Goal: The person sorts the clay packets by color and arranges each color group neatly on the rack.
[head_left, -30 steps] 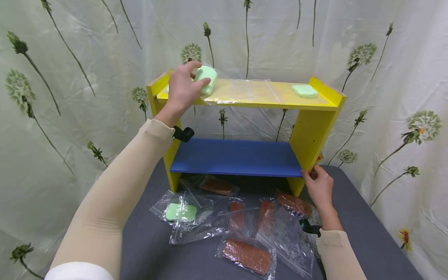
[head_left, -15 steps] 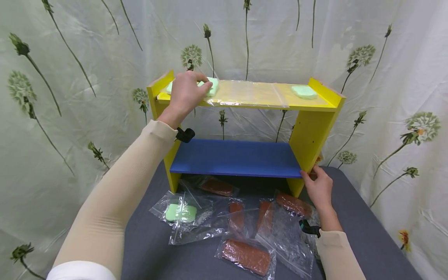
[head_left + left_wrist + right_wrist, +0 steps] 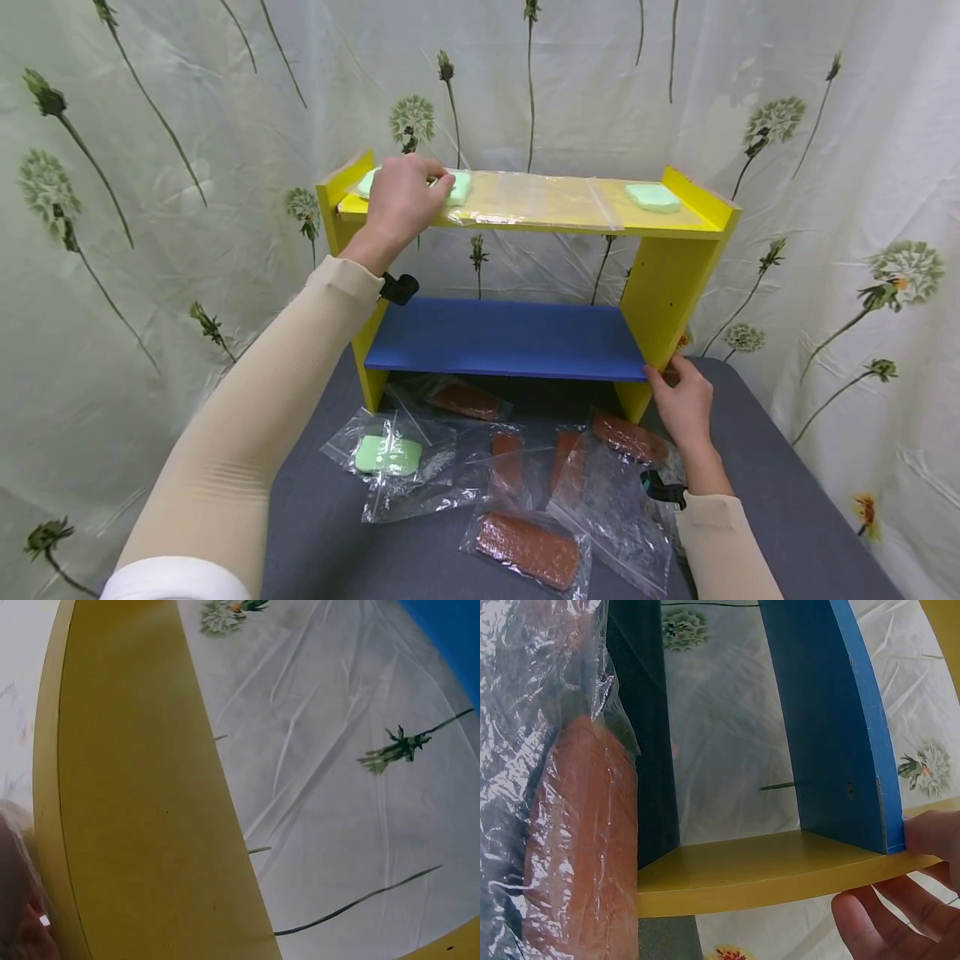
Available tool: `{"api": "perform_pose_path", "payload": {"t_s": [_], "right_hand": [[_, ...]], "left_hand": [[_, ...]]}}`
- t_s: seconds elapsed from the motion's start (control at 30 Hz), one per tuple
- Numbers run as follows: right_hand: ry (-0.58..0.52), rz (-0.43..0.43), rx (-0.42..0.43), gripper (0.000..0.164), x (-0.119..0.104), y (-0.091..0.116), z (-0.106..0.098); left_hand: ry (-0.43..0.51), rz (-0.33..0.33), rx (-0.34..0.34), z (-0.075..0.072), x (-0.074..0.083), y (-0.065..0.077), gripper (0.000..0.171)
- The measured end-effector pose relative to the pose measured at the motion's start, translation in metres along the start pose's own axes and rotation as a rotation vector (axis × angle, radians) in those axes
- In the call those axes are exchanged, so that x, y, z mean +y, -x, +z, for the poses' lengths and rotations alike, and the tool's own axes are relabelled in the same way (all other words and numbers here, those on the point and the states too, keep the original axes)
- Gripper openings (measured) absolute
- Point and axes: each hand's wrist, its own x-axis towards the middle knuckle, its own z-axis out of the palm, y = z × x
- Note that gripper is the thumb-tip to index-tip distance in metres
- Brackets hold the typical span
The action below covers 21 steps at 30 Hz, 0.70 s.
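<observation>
In the head view, my left hand (image 3: pixel 405 193) is over the left part of the yellow top shelf, thumb and fingers curled at a pale green soap bar (image 3: pixel 459 188) in a clear zip bag (image 3: pixel 536 198). The hand covers part of this bar, and the bag's free end lies rightward along the shelf. Another green bar (image 3: pixel 367 183) peeks out left of the hand. My right hand (image 3: pixel 684 402) grips the shelf unit's right side panel (image 3: pixel 667 292); the right wrist view puts the thumb at the blue shelf's end (image 3: pixel 892 817) and fingers outside the yellow panel.
A third green bar (image 3: pixel 652 197) sits at the top shelf's right end. Below the blue shelf (image 3: pixel 502 337), several bagged brown blocks (image 3: pixel 528 550) and a bagged green bar (image 3: pixel 387 456) lie on the dark table (image 3: pixel 322 542). A flowered curtain (image 3: pixel 187 125) hangs behind.
My left hand has lowered the green soap bar from a raised, tilted position to lying flat on the top shelf. The bag's end has slid slightly right. My right hand stays put.
</observation>
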Motion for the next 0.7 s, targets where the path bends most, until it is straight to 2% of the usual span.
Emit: {"api": "perform_pose_path", "payload": {"t_s": [0.33, 0.7], "right_hand": [[-0.016, 0.001, -0.006, 0.030, 0.002, 0.002, -0.001], [-0.007, -0.002, -0.009, 0.031, 0.001, 0.001, -0.001]], "left_hand": [[0.045, 0.028, -0.008, -0.002, 0.001, 0.002, 0.036], [0.104, 0.127, 0.122, -0.015, -0.005, 0.022, 0.031]]}}
